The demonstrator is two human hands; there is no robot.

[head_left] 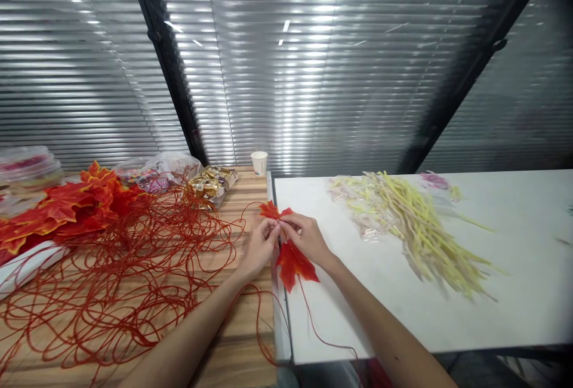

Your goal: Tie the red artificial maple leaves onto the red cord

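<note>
Over the seam between two tables, my left hand [261,247] and my right hand [307,237] meet with fingertips pinched together. Between them is the stem end of a red artificial maple leaf [269,210], whose tips stick out above the fingers. Just below hangs a second, orange-red maple leaf [296,266], close under my right hand. A thin red cord [311,316] trails from behind this lower leaf toward the front edge. Exactly how the cord and stem meet is hidden by my fingers.
A loose tangle of red cord [134,256] spreads over the wooden table, beside piled maple leaves [67,206], plastic tubs [30,167] and a gold packet [212,184]. A paper cup [259,163] stands behind. Yellow-green strips [430,230] lie on the white table [514,209].
</note>
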